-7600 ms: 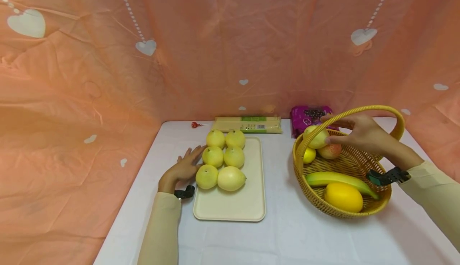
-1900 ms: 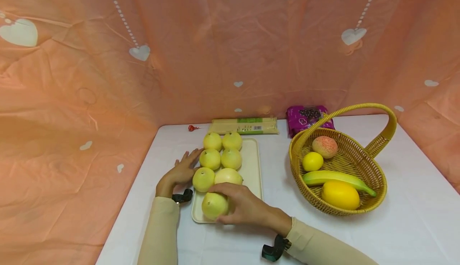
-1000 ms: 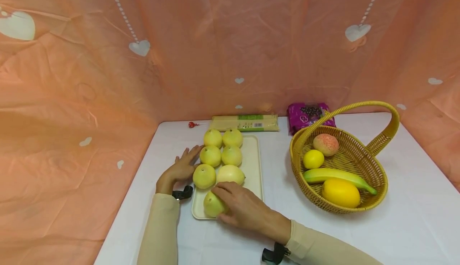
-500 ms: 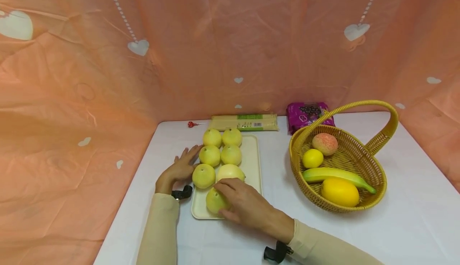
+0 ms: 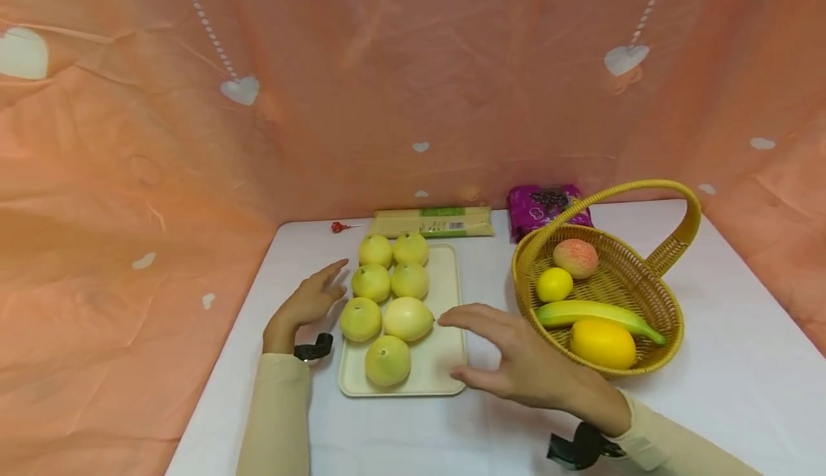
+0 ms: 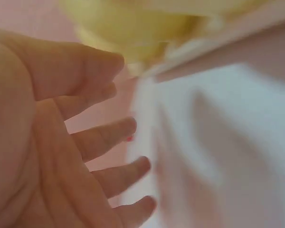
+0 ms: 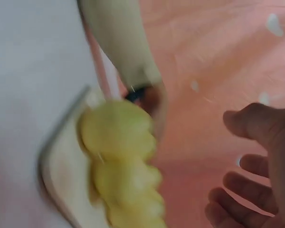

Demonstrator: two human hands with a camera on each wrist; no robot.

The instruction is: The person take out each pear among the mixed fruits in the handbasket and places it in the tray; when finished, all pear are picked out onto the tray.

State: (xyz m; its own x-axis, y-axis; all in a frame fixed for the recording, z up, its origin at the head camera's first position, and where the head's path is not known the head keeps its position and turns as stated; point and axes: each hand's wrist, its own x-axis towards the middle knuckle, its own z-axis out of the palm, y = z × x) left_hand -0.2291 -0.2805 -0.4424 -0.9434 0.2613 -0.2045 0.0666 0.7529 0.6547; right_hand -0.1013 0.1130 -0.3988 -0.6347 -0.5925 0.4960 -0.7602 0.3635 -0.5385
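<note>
Several round yellow-green fruits stand in rows on a cream tray (image 5: 445, 361); the nearest fruit (image 5: 388, 361) sits alone in the front row. Beside it in the second row lies a paler oval fruit (image 5: 409, 319) with a pointed tip. My left hand (image 5: 308, 304) is just left of the tray, fingers extended and holding nothing; in the left wrist view its palm and spread fingers show beside blurred fruit. Right of the tray hovers my right hand (image 5: 516, 354), thumb and fingers apart and nothing between them. The right wrist view shows that hand (image 7: 256, 175) away from the fruit.
A wicker basket (image 5: 665, 297) with a tall handle stands on the right, holding a peach (image 5: 576, 259), a small yellow fruit (image 5: 554, 284), a banana (image 5: 600, 316) and a larger yellow fruit (image 5: 603, 343). Behind are a noodle-like packet (image 5: 432, 222), a purple bag (image 5: 542, 207) and a small red item (image 5: 338, 226).
A round fruit from the basket now sits in the tray's front row. My right hand has let go of it and moved right; my left hand has drawn slightly away from the tray.
</note>
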